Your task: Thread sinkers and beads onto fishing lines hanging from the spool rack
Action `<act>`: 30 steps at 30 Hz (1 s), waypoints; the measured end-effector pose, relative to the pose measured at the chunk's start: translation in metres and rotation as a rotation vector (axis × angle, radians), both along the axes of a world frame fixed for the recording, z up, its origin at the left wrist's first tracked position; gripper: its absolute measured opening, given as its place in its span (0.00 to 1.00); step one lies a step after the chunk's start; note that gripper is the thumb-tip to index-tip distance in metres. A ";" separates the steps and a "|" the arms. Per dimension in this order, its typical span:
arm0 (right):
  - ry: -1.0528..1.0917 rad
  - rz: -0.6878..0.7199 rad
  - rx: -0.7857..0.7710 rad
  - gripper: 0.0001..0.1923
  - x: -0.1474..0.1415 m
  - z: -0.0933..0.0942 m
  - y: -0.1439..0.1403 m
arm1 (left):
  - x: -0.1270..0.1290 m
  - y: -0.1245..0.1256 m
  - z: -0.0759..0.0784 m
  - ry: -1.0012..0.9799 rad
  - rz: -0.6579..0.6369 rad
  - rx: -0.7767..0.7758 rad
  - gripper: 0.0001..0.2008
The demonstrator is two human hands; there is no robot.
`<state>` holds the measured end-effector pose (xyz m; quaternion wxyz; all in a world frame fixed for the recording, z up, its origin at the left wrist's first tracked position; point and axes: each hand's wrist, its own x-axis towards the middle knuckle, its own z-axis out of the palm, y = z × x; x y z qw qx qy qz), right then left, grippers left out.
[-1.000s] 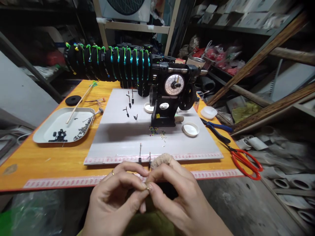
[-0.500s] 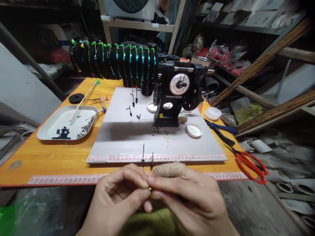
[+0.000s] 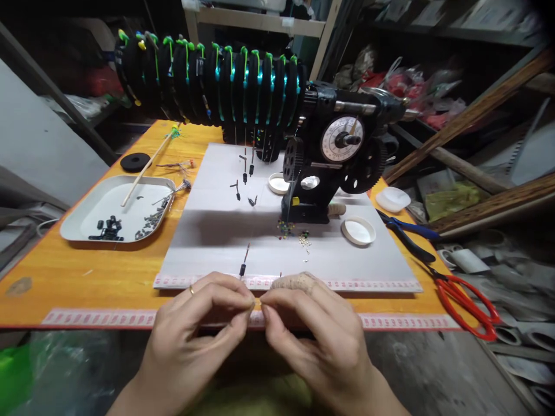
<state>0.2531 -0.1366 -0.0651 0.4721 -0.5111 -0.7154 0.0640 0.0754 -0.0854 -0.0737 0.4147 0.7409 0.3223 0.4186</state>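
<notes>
My left hand (image 3: 202, 326), with a ring on one finger, is closed in a pinch at the front edge of the table. Facing it, my right hand (image 3: 318, 326) pinches too, its fingertips a small gap from the left ones. Whatever lies between the fingertips is too small or thin to make out. Tan cloth wrapping (image 3: 297, 282) covers one right finger. Just beyond the left fingers is a small black cylindrical piece (image 3: 243, 270) with a thin brown stem. The tip of a similar piece shows behind the right hand, mostly hidden.
A black geared machine with a dial (image 3: 342, 138) and a row of black spools (image 3: 208, 86) stands on a white board (image 3: 208, 248). Tiny beads (image 3: 285, 229) lie before it. Left is a white tray (image 3: 87, 199); right are blue-handled pliers (image 3: 411, 234) and red scissors (image 3: 468, 300).
My hands, pressed together around a tiny brass-coloured bit earlier, are now slightly apart at the fingertips and a little higher. The camera view has tilted down and come closer to the machine.
</notes>
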 end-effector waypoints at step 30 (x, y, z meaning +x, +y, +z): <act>-0.355 -0.191 -0.024 0.09 0.019 -0.017 0.006 | 0.013 0.029 0.006 0.470 0.047 0.281 0.07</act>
